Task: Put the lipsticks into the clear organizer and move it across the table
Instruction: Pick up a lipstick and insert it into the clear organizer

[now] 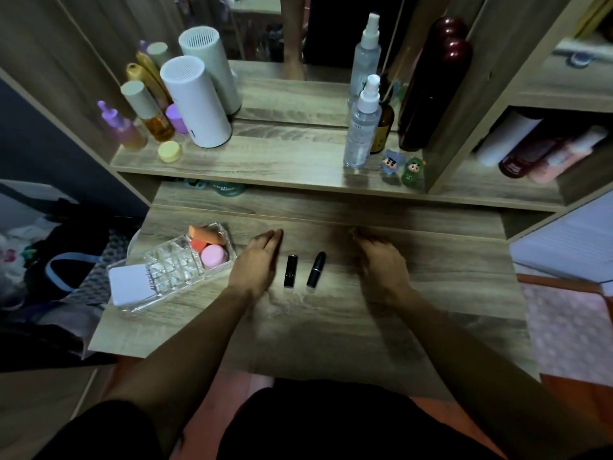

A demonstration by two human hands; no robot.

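two black lipsticks [303, 270] lying loose at frame centre on the counter [331, 327], flanked by left hand [257, 262] flat, fingers together, right hand [381, 260] loosely curled, empty; clear organizer [175, 265] waiting centre-left, probably for easy loading.

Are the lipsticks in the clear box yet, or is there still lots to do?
Nothing is done yet. Both lipsticks, the square one and the rounded one, lie on the table between the left hand and right hand, and neither hand holds anything. The clear organizer sits at the left with sponges and a white card inside. Still left: putting both lipsticks in, then moving it across.
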